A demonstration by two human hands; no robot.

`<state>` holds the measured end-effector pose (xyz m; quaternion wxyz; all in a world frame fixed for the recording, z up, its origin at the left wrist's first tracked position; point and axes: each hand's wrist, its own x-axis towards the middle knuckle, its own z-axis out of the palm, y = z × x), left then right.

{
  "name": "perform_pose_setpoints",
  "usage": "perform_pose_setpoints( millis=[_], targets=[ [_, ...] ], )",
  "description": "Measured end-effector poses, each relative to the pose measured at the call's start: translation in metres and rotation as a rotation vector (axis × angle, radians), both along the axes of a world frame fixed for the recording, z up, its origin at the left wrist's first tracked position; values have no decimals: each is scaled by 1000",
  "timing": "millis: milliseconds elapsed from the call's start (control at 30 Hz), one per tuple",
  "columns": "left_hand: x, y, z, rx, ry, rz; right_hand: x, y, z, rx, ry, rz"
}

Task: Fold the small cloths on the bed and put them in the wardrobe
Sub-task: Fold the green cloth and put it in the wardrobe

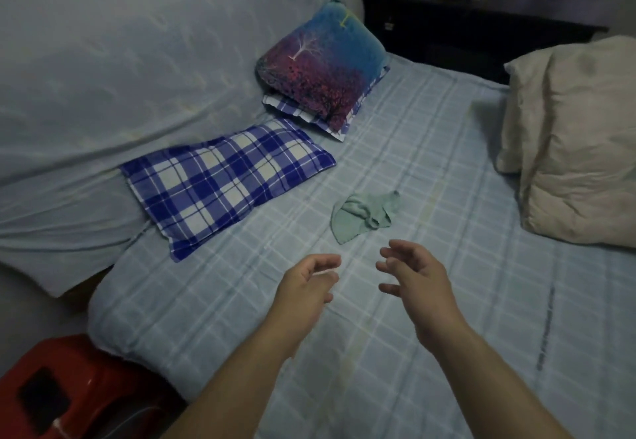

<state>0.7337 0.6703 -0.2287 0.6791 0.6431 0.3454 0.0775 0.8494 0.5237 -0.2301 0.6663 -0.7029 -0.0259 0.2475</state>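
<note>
A small pale green cloth [363, 215] lies crumpled on the light blue checked bed sheet [430, 149], near the middle of the bed. My left hand [306, 287] hovers just below and left of the cloth with its fingers loosely curled and nothing in it. My right hand [416, 276] hovers just below and right of the cloth, fingers spread and relaxed, holding nothing. Neither hand touches the cloth. No wardrobe is in view.
A blue and white checked pillow [223, 177] lies left of the cloth, with a blue and purple tree-print pillow [323, 60] behind it. A beige quilt [578, 142] is heaped at the right. A red plastic stool [65, 390] stands by the bed's near left corner. Dark furniture [475, 22] stands behind.
</note>
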Motion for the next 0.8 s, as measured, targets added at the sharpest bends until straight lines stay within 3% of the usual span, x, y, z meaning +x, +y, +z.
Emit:
perform_pose_setpoints(
  millis=[333,800],
  targets=[
    [101,76,-72,-61,174,-163,70,78,-56,-175,127,-27],
    [227,132,-218,-144,363,-145,187,158,-203,-295,401,-46]
  ],
)
